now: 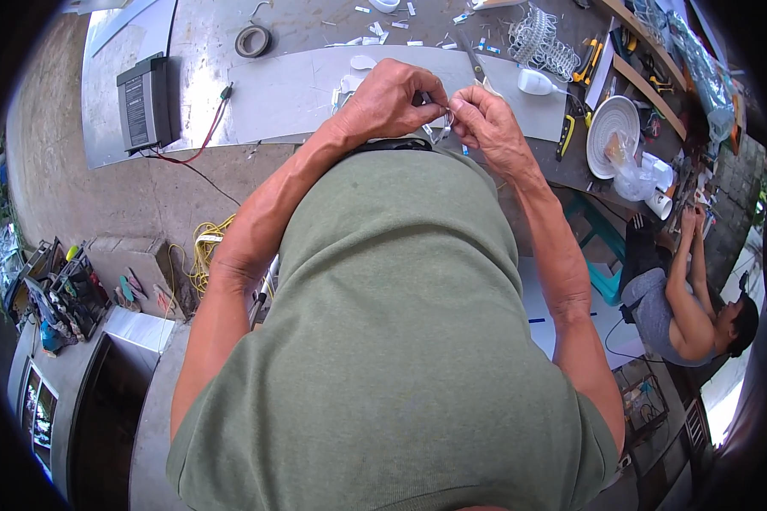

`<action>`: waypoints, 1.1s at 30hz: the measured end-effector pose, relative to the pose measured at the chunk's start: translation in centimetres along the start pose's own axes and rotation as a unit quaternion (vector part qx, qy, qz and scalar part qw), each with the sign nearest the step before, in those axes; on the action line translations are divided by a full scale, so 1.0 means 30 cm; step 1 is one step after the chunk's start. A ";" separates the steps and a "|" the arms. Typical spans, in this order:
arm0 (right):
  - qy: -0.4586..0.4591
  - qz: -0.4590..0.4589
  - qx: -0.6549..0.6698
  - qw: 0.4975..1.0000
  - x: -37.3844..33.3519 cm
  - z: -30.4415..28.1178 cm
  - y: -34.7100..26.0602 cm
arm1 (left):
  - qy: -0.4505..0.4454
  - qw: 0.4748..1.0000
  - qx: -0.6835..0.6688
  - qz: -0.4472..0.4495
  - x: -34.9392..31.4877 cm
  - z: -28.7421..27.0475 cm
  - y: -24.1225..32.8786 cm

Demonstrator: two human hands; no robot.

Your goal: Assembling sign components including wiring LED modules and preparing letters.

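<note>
Close in front of my body, at the near edge of the workbench, my left hand [392,100] and my right hand [488,124] meet fingertip to fingertip. Both are closed in a pinch. What they grip is too small to make out; small whitish bits [435,133] hang just under the fingers. Behind my left hand lies a white rounded plastic piece [363,62]. A white bulb-shaped object [535,83] with a thin lead rests to the right of my right hand.
On the bench are a tape roll [252,41], a black box-shaped device [144,106] with cables, coiled pale strips [544,43], a yellow-black cutter [566,136] and a white round basket-like dish [613,128]. Another person [673,307] works at the right. Yellow cord [203,255] hangs at lower left.
</note>
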State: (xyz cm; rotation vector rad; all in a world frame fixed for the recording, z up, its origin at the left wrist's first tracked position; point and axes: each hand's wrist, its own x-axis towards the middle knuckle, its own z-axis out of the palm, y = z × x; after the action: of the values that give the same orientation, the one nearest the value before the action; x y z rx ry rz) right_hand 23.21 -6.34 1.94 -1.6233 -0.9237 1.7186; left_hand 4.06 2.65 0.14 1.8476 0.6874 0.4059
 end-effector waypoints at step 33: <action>0.231 -0.382 -0.303 0.842 -0.023 0.066 0.023 | -0.029 0.975 -0.164 -0.148 -0.007 -0.011 -0.021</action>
State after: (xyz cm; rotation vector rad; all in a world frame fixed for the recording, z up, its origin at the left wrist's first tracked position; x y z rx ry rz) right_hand 21.31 -7.47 1.78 -1.5750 -1.6586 0.4686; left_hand 3.54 2.91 -0.32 1.4148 0.7901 0.2506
